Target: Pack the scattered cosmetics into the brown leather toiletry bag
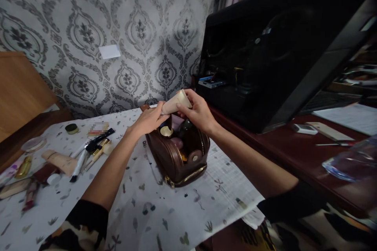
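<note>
A cream-coloured cosmetic tube (174,103) is held slantwise above an open bag. My right hand (200,113) grips its wide flat end, with thumb and fingers closed round it. At the tube's narrower end my left hand (149,119) is closed, its fingertips hiding that end. Below both hands stands a brown leather makeup bag (173,164) with gold zips, its top unzipped. Inside it show a round pale-gold lid (166,131), a rounded mauve item (177,142) and a dark glassy item (186,126). My hands partly hide the bag's far rim.
Left on the patterned white cloth (138,211) lie several cosmetics: a beige tube (59,161), a black-capped item (100,140), brushes and a small green jar (71,128). A large black computer case (265,59) leans close on the right. Beyond the right forearm lies a clear plastic item (350,162).
</note>
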Demonstrator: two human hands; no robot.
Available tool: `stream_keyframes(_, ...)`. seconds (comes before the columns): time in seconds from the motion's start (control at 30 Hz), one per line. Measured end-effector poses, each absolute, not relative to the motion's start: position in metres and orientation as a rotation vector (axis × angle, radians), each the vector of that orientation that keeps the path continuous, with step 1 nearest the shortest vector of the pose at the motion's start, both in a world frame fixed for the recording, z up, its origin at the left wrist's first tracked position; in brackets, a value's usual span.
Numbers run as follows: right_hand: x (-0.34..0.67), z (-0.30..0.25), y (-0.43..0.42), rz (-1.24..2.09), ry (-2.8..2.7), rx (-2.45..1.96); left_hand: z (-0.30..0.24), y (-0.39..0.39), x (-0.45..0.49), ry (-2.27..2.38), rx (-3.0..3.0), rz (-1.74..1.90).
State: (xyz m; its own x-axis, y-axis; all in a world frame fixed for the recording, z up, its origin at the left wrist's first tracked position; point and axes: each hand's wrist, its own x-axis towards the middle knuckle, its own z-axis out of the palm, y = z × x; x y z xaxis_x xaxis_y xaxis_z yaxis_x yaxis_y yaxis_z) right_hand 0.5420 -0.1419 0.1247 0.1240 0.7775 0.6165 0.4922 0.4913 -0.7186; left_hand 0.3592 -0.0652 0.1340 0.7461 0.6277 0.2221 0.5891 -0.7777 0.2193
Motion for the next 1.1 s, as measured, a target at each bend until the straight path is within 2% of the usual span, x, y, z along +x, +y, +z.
stream_keyframes(0.2, 0.543, 0.122, -0.143, 0.119, -1.606, -1.304, 0.140, -0.061, 0.375, 1.140, 2.907, 0.272)
stream_keyframes(0.53, 0.548, 0.122, -0.136, -0.084, -1.793, -1.490, 0.129, -0.055, 0.393, 1.280, 3.018, 0.206)
stream_keyframes(0.83, 0.550, 0.129, -0.130, -0.133, -1.946, -1.597, 0.125, -0.060, 0.389, 1.237, 3.011, 0.215)
stream_keyframes(1.1, 0.530, 0.149, -0.127, -0.235, -2.012, -1.961, 0.121, -0.059, 0.391, 1.294, 2.941, 0.291)
